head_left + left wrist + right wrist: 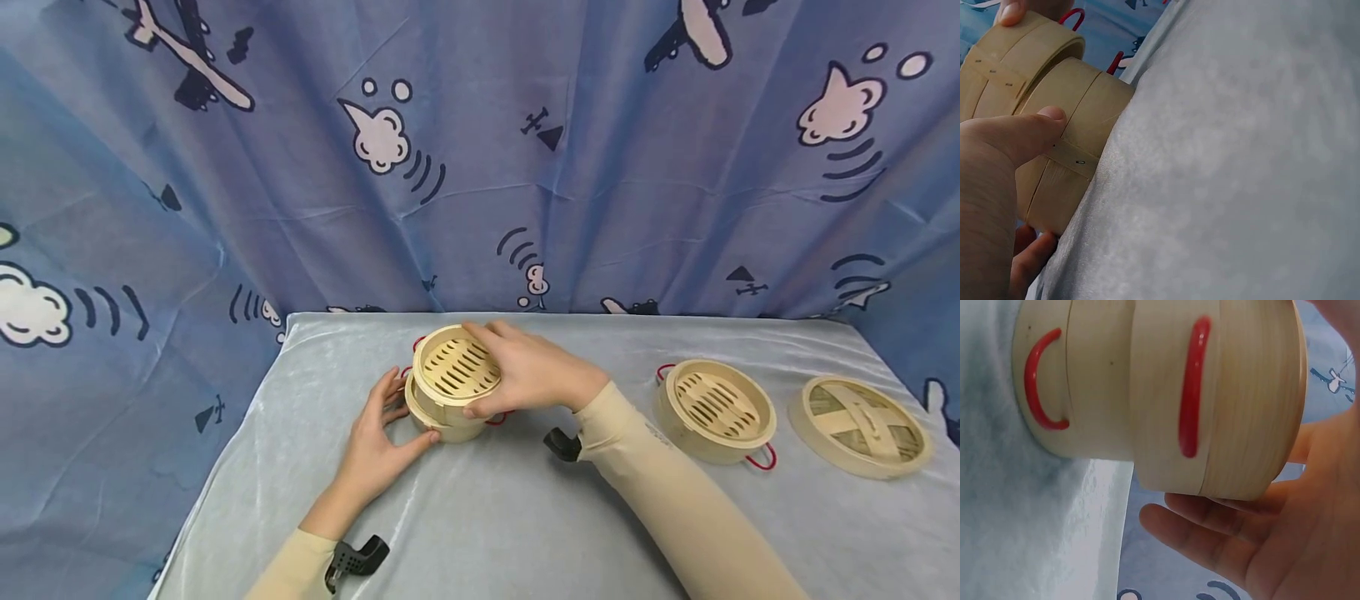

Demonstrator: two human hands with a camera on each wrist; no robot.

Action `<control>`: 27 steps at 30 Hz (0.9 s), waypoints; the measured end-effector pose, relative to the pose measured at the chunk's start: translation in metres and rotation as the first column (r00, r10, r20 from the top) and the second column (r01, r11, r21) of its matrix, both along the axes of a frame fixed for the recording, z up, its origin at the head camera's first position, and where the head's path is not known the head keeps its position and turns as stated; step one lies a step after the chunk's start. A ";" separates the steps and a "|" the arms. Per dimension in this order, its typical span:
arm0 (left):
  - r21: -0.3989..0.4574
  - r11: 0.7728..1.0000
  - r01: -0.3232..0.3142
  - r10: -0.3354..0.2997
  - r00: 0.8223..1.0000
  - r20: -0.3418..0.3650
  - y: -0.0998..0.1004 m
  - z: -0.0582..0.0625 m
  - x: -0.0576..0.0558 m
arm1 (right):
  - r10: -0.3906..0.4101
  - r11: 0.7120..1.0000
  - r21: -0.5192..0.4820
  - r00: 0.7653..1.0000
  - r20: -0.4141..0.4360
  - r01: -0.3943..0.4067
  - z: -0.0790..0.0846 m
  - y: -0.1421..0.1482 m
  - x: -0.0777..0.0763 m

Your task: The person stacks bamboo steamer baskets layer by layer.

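My right hand [538,367] grips a bamboo steamer basket [456,367] by its sides, thumb at the near edge and fingers at the far edge. Its slatted floor faces up. Beneath it is a second bamboo steamer basket [450,432], resting on the cloth. My left hand [378,457] is curled round this lower basket, with its thumb on the near wall. In the left wrist view the upper basket [997,56] sits slightly offset and tilted over the lower one. Red loop handles [1192,387] show on both baskets in the right wrist view.
A third steamer basket [716,408] with red handles stands to the right on the grey cloth-covered table [525,517]. Farther right lies a round woven bamboo lid [862,427] with a strap handle. A blue patterned curtain [480,167] hangs behind the table.
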State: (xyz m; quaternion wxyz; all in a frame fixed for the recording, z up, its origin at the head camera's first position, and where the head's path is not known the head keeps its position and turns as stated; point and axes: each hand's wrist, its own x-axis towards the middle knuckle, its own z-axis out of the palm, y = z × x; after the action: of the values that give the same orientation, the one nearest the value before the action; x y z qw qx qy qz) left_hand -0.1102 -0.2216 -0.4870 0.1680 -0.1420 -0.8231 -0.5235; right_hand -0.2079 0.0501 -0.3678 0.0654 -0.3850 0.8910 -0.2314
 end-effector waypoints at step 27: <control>-0.008 1.000 0.016 -0.016 1.000 0.004 0.001 0.003 0.002 | 0.006 1.000 -0.016 0.999 -0.042 -0.006 -0.008 -0.018 -0.001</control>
State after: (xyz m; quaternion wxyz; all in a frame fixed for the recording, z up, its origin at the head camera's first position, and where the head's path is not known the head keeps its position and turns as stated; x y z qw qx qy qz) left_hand -0.1086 -0.2205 -0.4835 0.1616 -0.1481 -0.8244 -0.5218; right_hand -0.2091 0.0318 -0.3761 0.0440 -0.3930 0.8892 -0.2303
